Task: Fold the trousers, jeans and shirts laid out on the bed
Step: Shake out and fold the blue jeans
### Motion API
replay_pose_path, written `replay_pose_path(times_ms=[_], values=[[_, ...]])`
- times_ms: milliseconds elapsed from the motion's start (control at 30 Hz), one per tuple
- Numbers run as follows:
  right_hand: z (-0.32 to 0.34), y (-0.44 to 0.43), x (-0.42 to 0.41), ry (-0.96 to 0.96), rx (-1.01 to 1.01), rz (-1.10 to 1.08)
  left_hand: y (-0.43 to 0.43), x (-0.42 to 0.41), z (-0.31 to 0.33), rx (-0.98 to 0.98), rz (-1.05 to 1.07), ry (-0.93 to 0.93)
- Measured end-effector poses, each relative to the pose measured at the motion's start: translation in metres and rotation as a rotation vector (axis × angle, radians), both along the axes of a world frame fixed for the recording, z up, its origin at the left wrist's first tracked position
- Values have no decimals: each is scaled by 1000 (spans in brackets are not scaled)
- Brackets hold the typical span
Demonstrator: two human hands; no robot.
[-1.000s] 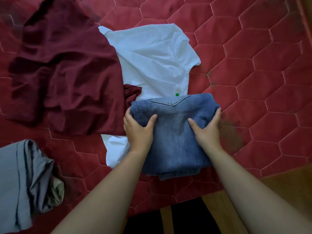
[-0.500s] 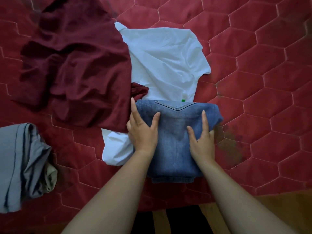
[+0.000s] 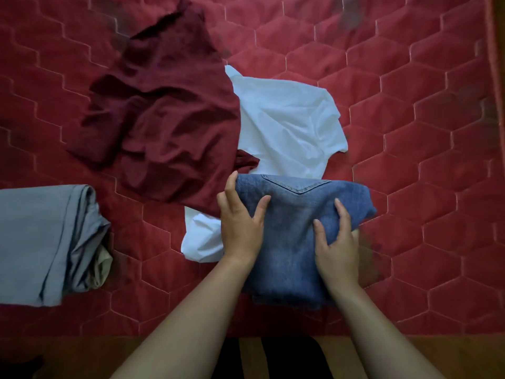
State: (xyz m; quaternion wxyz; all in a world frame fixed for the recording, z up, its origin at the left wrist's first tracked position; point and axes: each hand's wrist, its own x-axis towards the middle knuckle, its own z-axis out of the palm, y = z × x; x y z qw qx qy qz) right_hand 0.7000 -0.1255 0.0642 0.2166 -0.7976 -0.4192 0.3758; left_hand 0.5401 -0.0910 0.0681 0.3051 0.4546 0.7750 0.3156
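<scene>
Near bed edge: folded blue denim jeans lie on the lower part of the white cotton shirt (left hand at left edge, right hand on top, right side). Crumpled maroon shirt overlaps white shirt's left side. Folded grey trousers far left, well apart, on the red quilted bedcover.

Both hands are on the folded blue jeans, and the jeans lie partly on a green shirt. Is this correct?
Not entirely. The head view shows the left hand and right hand on the folded blue jeans, but the jeans lie partly on a white shirt, not a green one.

left hand: flat, thumb spread | right hand: fingers curled, gripping jeans
</scene>
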Motion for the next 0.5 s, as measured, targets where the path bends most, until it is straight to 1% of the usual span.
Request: replay_pose_path(times_ms=[133,233,367,500], values=[[31,14,-27,-24,43,52,5,-31,29,38,34,-6],[46,21,-67,-24,68,88,9,-72,45,75,52,1],[54,21,-143,21,94,118,4,-150,57,83,81,22],[59,10,-243,41,87,138,-11,-251,67,88,100,101]])
